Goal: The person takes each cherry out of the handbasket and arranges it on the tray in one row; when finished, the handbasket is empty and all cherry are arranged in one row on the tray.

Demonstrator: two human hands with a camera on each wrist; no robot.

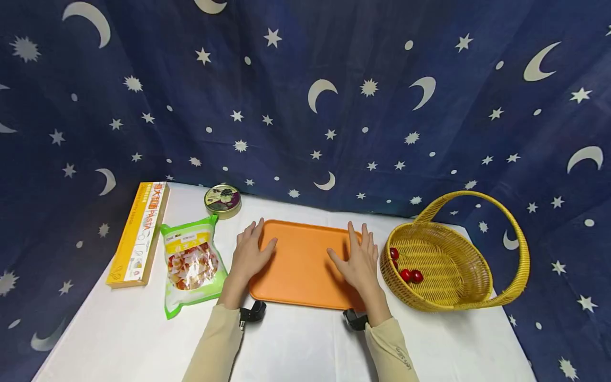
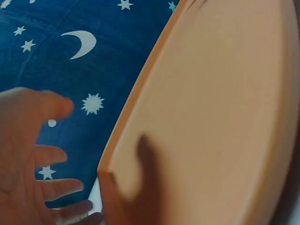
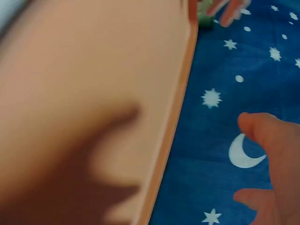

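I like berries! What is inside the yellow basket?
Inside the woven basket lie a few small red fruits, near its left wall. The rest of its floor shows bare. The near wall hides a strip of the floor.

smooth plastic, woven straw, soft cloth

the orange tray (image 1: 300, 265) looks like smooth, matt plastic. the yellow basket (image 1: 472, 297) is woven and bumpy, with shiny red cherries (image 1: 411, 275) inside. the snack bag (image 1: 191, 265) is glossy plastic. the pasta box (image 1: 138, 233) is cardboard. the round tin (image 1: 222, 200) looks like metal. the starry backdrop (image 1: 334, 95) is soft cloth.
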